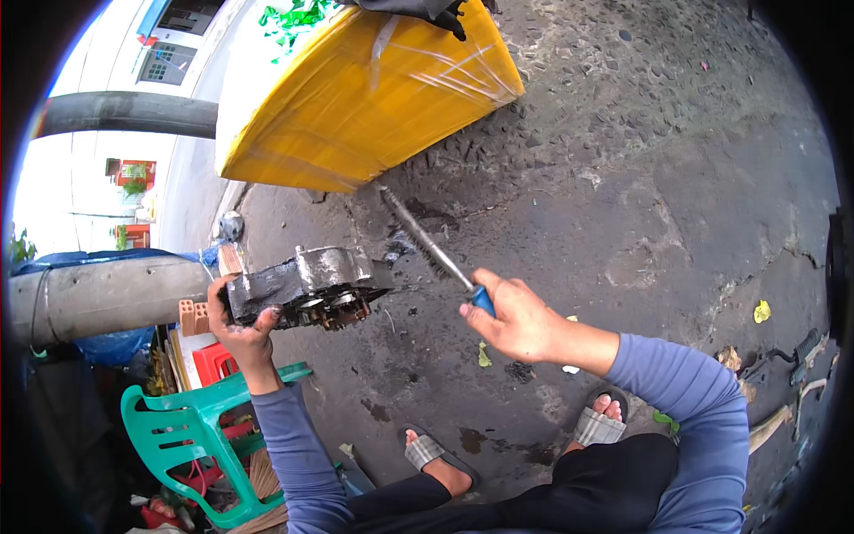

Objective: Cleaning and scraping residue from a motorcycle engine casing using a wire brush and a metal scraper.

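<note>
A dark, greasy metal engine or gearbox casing (303, 284) with gear-like parts showing on its lower side is held up at the left. My left hand (243, 327) grips its left end, with the thumb on the near face; the fingers behind are partly hidden. On the right, my right hand (514, 317) is closed around the blue handle of a wire brush (434, 247). The brush's long metal shaft, lined with dark bristles, points up and left, apart from the casing. Wet, dark stains mark the ground below both hands.
A yellow taped box (373, 100) stands ahead. A green plastic chair (193, 434), hollow bricks (193, 317) and a concrete post (113, 294) are at the left. Branches and metal parts (804, 360) lie at the right. My sandalled feet are on the stained pavement (600, 220).
</note>
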`<action>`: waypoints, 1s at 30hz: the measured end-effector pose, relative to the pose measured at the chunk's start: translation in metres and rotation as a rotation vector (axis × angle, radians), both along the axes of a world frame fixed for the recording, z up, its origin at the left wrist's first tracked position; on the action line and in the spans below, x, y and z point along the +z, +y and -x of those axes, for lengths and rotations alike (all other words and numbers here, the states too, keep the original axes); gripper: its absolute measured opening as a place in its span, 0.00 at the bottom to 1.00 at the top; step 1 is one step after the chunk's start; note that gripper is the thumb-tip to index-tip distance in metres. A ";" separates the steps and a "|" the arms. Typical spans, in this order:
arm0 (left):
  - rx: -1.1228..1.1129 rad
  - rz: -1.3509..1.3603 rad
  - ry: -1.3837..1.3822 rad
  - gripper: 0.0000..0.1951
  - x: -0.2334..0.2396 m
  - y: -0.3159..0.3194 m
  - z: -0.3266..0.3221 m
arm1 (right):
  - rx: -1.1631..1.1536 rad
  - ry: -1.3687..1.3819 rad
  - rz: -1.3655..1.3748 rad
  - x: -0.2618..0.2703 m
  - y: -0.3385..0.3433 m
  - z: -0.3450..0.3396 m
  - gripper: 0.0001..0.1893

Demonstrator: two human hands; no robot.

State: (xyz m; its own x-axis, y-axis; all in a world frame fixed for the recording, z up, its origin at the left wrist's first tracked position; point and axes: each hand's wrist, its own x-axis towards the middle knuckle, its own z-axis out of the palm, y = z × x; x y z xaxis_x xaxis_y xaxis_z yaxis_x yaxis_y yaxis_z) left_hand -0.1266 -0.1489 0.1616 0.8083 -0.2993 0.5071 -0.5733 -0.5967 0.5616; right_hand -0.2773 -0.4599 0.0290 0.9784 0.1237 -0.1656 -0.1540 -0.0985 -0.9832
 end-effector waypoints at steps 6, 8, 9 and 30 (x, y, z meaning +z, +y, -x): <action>0.062 -0.028 -0.022 0.36 0.005 -0.020 0.012 | 0.117 0.092 -0.088 0.059 0.035 -0.006 0.14; 0.108 -0.064 -0.005 0.34 0.005 -0.038 0.015 | 0.104 0.097 -0.051 0.071 0.027 -0.024 0.14; 0.105 -0.057 -0.001 0.34 0.005 -0.042 0.014 | 0.095 0.077 -0.011 0.074 0.023 -0.035 0.15; 0.153 0.102 -0.005 0.32 -0.024 0.103 -0.021 | 0.127 -0.074 -0.219 -0.023 0.127 -0.104 0.14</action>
